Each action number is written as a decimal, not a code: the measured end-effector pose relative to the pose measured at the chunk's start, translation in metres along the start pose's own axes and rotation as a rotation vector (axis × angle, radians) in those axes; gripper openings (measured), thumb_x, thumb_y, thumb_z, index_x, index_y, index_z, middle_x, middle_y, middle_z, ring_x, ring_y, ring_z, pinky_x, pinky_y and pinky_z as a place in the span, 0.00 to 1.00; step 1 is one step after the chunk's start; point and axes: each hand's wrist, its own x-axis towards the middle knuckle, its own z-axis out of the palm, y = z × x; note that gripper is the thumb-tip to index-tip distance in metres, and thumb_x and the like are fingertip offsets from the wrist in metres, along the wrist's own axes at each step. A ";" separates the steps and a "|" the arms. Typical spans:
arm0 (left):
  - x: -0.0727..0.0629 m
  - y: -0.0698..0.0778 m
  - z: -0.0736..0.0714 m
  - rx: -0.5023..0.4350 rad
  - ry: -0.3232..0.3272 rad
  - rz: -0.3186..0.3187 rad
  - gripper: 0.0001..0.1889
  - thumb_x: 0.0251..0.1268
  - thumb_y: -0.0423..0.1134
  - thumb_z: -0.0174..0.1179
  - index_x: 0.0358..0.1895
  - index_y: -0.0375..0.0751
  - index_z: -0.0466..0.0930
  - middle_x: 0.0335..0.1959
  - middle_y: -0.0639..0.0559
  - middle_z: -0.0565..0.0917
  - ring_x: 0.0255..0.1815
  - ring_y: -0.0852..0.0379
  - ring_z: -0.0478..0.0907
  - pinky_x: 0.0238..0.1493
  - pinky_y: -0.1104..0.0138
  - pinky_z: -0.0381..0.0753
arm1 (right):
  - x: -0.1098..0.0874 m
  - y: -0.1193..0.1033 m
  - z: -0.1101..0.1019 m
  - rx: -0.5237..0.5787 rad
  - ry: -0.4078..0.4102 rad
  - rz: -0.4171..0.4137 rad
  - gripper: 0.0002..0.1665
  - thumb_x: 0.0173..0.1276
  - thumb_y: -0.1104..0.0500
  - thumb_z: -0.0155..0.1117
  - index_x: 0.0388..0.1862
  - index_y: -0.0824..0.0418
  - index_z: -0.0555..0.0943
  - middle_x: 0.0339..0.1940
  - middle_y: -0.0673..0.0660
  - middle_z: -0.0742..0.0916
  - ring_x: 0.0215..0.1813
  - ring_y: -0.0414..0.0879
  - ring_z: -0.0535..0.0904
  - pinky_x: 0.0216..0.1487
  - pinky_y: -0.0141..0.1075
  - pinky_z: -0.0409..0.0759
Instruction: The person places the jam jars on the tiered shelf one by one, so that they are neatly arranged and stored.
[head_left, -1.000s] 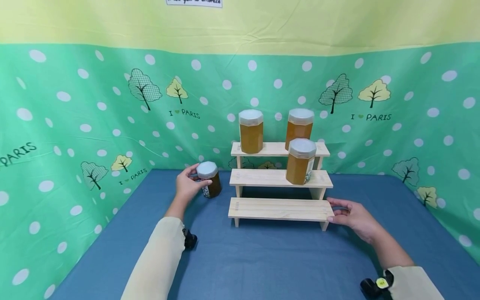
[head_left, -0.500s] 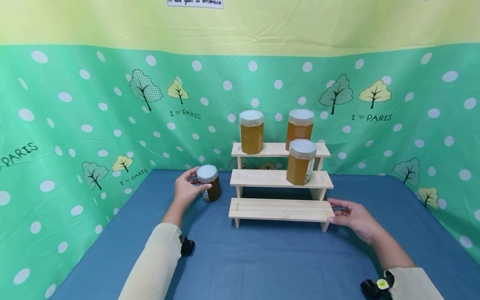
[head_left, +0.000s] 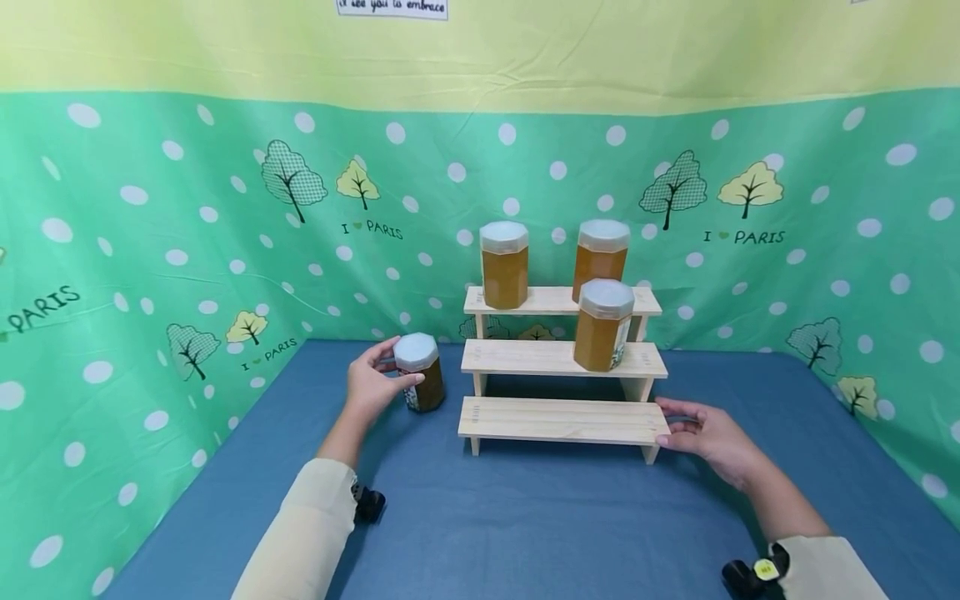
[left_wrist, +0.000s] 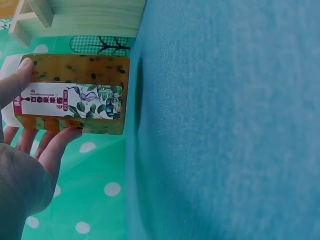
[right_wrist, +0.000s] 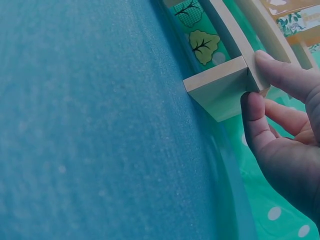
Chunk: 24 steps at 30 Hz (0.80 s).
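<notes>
My left hand grips a jam jar with a white lid, left of a three-step wooden display rack. In the left wrist view the jar shows dark-seeded amber contents and a white label with leaves; thumb and fingers are round its lid end. Its base is close to the blue cloth; whether they touch I cannot tell. At the rack's right side, my right hand pinches the end of the lowest shelf. The right wrist view shows thumb and finger on the board's two faces.
Two amber jars stand on the top shelf, a left one and a right one. Another jar stands at the right of the middle shelf. A blue cloth covers the table; a green dotted curtain hangs behind.
My left hand and the jar in it have come slightly toward me across the table. The right hand keeps its place on the rack, and the shelved jars stay put.
</notes>
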 end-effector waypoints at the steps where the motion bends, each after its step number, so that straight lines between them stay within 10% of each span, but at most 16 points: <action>1: -0.001 0.001 0.000 0.000 -0.002 0.003 0.41 0.45 0.35 0.78 0.68 0.43 0.71 0.57 0.41 0.78 0.55 0.43 0.78 0.49 0.53 0.82 | 0.000 0.000 0.000 0.001 -0.001 0.000 0.47 0.61 0.57 0.73 0.72 0.73 0.61 0.62 0.71 0.74 0.47 0.50 0.78 0.45 0.34 0.80; 24: -0.020 0.033 -0.009 -0.025 -0.008 0.049 0.41 0.45 0.39 0.79 0.68 0.44 0.73 0.56 0.42 0.79 0.53 0.44 0.78 0.47 0.54 0.82 | 0.001 -0.001 0.000 0.006 -0.005 0.012 0.48 0.61 0.57 0.73 0.72 0.74 0.61 0.62 0.72 0.74 0.47 0.49 0.79 0.45 0.35 0.81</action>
